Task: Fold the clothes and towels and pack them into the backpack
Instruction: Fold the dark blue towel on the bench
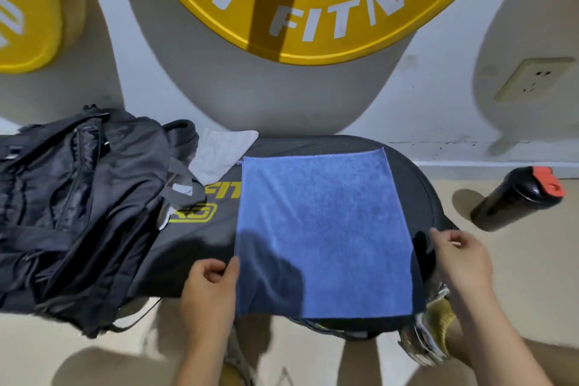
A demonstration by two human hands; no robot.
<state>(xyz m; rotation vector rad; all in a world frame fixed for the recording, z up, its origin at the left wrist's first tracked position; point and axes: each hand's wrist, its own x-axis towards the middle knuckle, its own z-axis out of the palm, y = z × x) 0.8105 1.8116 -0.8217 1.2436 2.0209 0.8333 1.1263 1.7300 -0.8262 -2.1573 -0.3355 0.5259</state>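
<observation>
Looking down from the head, we see the blue towel [322,229] flat on the black bench [194,247], beside the black backpack [78,197]. Our left hand [208,282] pinches the towel's left edge. Our right hand [460,257] curls just beside the right edge; we cannot tell if it grips anything.

The yellow round sign [313,9] on the wall before me reads "FITNE", cut off by the frame edge. My black bench [194,238] shows yellow "FIT", running under the blue towel [322,229].

Backpack [72,197] cut off by left edge — bench logo [195,215] partly under towel [322,229].
</observation>
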